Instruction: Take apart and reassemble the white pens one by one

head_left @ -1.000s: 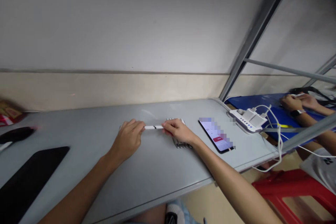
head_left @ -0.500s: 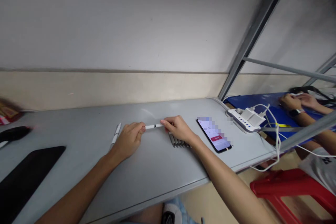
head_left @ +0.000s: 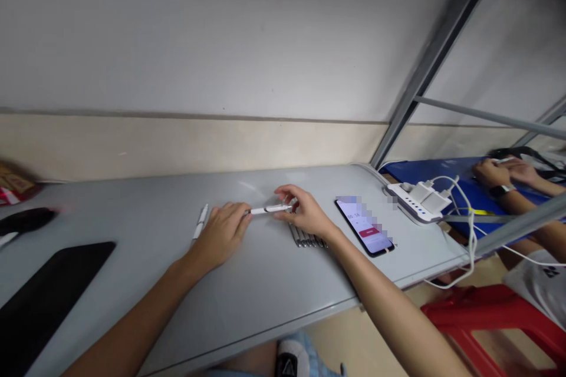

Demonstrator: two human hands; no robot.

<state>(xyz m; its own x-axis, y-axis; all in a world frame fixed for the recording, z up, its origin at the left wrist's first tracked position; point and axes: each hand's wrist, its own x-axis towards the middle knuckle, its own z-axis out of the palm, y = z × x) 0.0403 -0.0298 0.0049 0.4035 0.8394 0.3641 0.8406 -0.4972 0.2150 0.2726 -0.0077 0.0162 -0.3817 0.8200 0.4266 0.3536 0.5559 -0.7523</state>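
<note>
A white pen lies level between my two hands just above the grey table. My left hand is closed, pinching the pen's left end. My right hand pinches its right end with thumb and fingers. Under my right hand a row of several grey pens lies side by side on the table. Another white pen rests alone on the table just left of my left hand.
A lit phone lies right of the pens. A white power strip with chargers and cables sits at the table's right end. A black pad covers the near left. Another person's hands work at a blue surface at the right. Below the table's right end stands a red stool.
The held pen has shifted slightly to the right, and the lone white pen left of my left hand has come into sight. My right-hand fingers lifted a little off the grey pens.
</note>
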